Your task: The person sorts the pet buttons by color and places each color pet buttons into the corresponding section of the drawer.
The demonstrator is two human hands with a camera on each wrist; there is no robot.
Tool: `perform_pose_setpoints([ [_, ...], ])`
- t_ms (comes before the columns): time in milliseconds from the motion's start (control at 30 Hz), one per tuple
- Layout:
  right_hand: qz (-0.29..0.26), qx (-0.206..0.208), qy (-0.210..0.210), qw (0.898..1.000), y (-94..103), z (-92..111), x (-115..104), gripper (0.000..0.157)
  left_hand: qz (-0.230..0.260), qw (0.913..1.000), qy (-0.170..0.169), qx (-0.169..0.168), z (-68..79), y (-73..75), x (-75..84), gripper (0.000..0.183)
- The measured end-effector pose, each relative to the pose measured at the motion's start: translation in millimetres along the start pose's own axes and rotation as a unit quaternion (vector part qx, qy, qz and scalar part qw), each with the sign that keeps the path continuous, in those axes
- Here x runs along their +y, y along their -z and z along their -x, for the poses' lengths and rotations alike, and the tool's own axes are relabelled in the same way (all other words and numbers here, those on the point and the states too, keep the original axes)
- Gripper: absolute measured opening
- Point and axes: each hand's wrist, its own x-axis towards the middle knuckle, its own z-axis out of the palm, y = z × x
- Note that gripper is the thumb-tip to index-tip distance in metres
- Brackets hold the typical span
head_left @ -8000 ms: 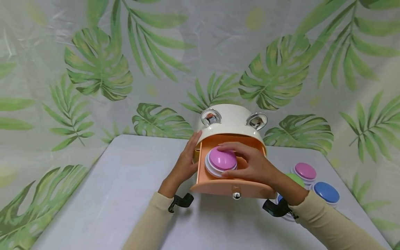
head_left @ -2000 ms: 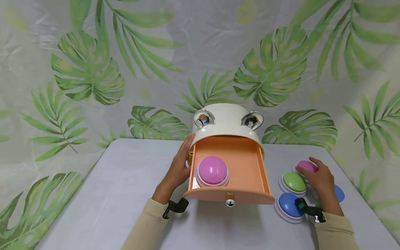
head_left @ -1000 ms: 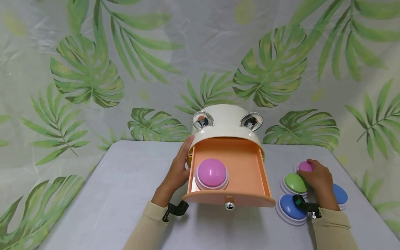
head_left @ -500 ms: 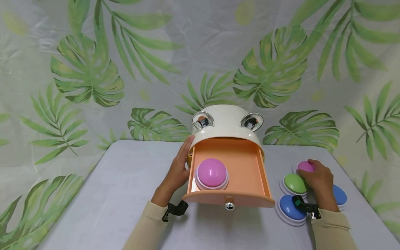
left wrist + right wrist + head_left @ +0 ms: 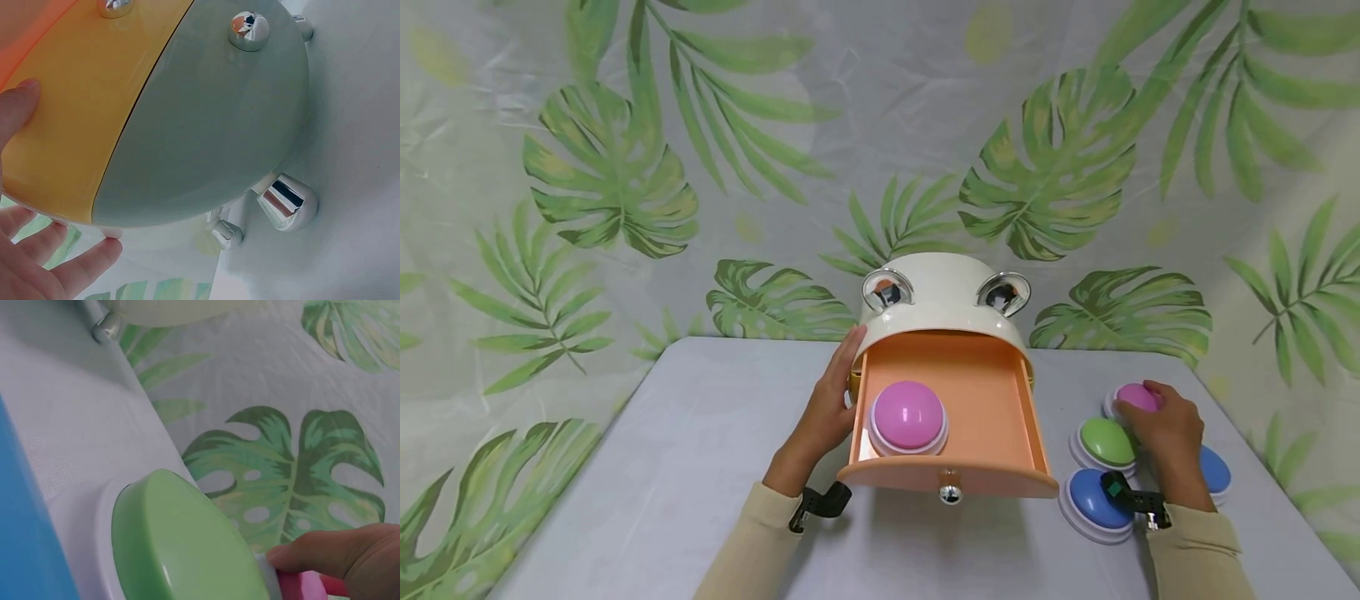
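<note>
A frog-faced drawer cabinet [image 5: 947,287] with silver eyes stands on the table, its orange drawer [image 5: 985,408] pulled out. Inside the drawer, toward the left, sits a large pink push button [image 5: 908,415] on a white base. My left hand [image 5: 820,408] holds the cabinet's left side; in the left wrist view the thumb lies on the yellow drawer front [image 5: 81,119] and fingers reach round the edge. At the right my right hand [image 5: 1172,429] grips another pink push button [image 5: 1133,395], thumb on its white base in the right wrist view. The hand hides part of that button.
Beside my right hand stand a green button [image 5: 1107,441], a blue button [image 5: 1097,497] and, partly hidden, a second blue button [image 5: 1214,468]. Silver legs [image 5: 287,203] support the cabinet. A leaf-patterned curtain [image 5: 775,167] hangs behind the table.
Eight seconds ago my right hand held the first pink button over the drawer; that button now sits inside. My right hand has since moved to the second pink button. My left hand stays.
</note>
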Motion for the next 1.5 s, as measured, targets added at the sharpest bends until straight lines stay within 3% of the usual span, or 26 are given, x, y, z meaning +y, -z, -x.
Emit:
perform_pose_setpoints([
  [367, -0.016, 0.006, -0.019, 1.0, 10.6, 5, -2, 0.074, 0.006, 1.0, -0.002, 0.001, 0.6, -1.6, -2.4, 0.082],
  [667, -0.024, 0.029, 0.019, 0.999, 16.0, 7, -9, 0.072, 0.002, 1.0, 0.007, 0.0, 0.1, -0.6, -3.4, 0.083],
  [1133, -0.026, 0.082, 0.103, 0.991, 34.7, 28, -50, 0.065, 0.004, 1.0, 0.0, 0.0, 0.0, -0.4, -2.9, 0.083],
  [1500, -0.061, 0.095, 0.123, 0.986, 48.5, 59, -86, 0.066, 0.003, 0.9999, 0.012, -0.002, -0.1, -0.8, -2.9, 0.088],
])
